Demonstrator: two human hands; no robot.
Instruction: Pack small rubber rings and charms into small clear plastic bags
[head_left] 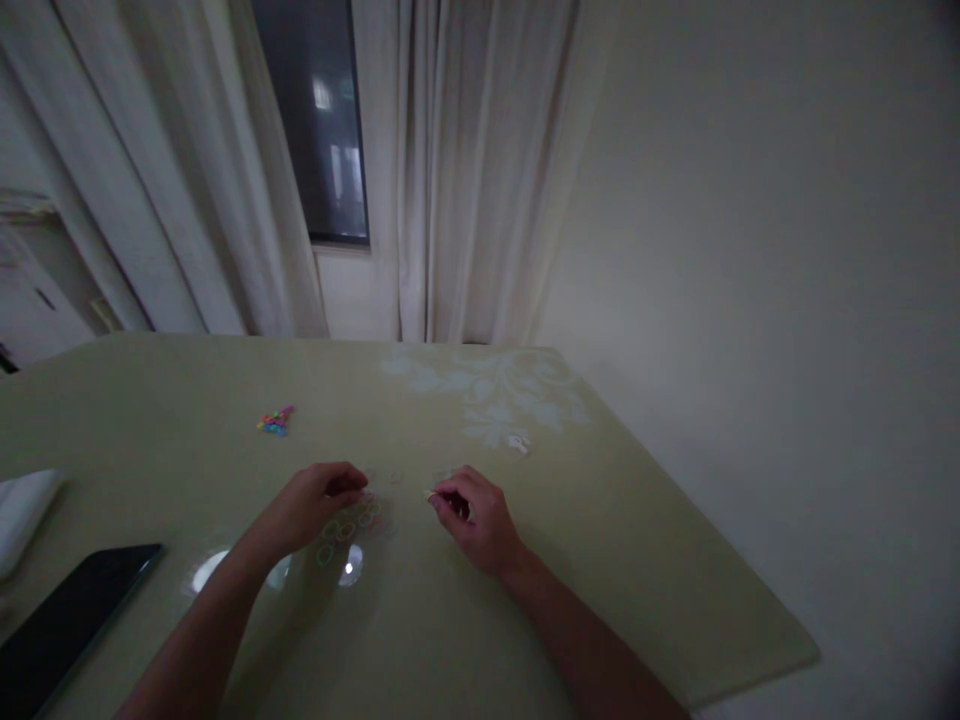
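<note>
Several thin, coloured rings [345, 532] that look like small rubber bands lie on the table, below the fingertips of my left hand [322, 500]. The fingers of that hand are drawn together at the upper end of the rings; what is between them, if anything, is too small to make out. To the right, my right hand [478, 520] pinches a tiny yellowish piece [430, 495] between thumb and forefinger. Its kind does not show clearly. A faint ring [396, 478] rests on the table between the two hands.
A pile of small, bright multicoloured pieces [275, 421] lies at the back left. A small white item [518, 443] lies beyond my right hand. A dark tablet-like device [75, 620] and a white object [26, 515] are at left. The table's right edge [675, 500] runs near the wall.
</note>
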